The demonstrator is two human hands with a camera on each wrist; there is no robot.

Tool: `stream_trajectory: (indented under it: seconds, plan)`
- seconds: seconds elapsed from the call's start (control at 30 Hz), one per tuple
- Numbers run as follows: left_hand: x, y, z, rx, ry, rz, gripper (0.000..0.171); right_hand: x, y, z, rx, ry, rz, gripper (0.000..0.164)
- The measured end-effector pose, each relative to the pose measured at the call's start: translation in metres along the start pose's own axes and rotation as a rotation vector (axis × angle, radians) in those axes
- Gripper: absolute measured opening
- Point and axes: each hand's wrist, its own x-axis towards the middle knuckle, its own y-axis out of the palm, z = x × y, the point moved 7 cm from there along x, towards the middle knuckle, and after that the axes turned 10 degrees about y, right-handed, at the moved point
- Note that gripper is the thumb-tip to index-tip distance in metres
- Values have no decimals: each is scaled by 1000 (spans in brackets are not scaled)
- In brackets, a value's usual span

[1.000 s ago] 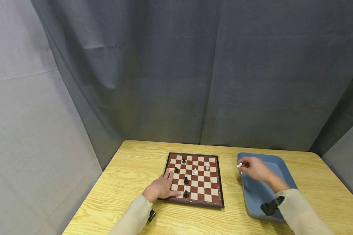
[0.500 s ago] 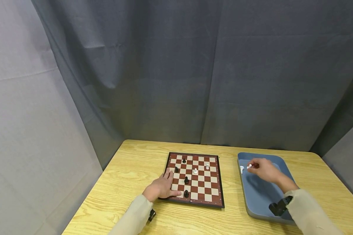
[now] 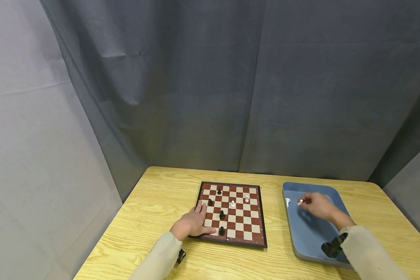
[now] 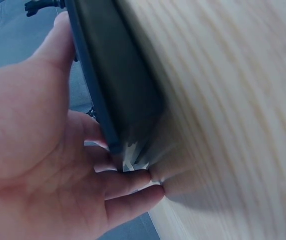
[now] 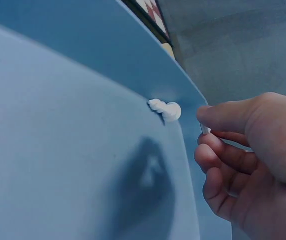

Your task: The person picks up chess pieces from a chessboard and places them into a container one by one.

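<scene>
My left hand [image 3: 192, 223] rests with spread, straight fingers on the near left corner of a red-and-white chessboard [image 3: 246, 226]. In the left wrist view its thumb lies on the board's top, and two fingertips [image 4: 155, 192] reach down the side to the wood. Thumb and fingers of my right hand [image 3: 316, 206] pinch a small white chess piece [image 3: 301, 201] above a blue tray [image 3: 302, 233]. Most of that piece is hidden by the fingertips in the right wrist view. Another white chess piece [image 5: 169, 110] lies on its side against the tray's wall.
Several black chess pieces, among them one at mid-board [image 3: 222, 215], stand on the board's left half. Two white ones, a pawn-like piece [image 3: 232, 203] and a larger piece [image 3: 246, 198], stand right of them. A grey curtain [image 3: 203, 97] hangs behind the wooden table [image 3: 154, 198].
My right hand has moved from the tray's left rim rightward over its inside, still pinching a white piece. A white piece now shows lying in the tray. The left hand has stayed put.
</scene>
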Motion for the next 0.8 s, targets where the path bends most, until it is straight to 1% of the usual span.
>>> stream_trajectory:
  seconds: [0.2,0.5,0.67,0.8]
  plan:
    - [0,2,-1,-4,-4,-1,100,7,10,-10,-3,15,-2,8]
    - [1,2,0,-2,-10,-9,100,10,18,-12,-11,22,16,6]
    - [1,1,0,-6,-5,-11,101,11,19,-12,-15,32,30,10]
    - [1,0,1,-13,-5,-6,100,10,17,-5,-17,31,34,16]
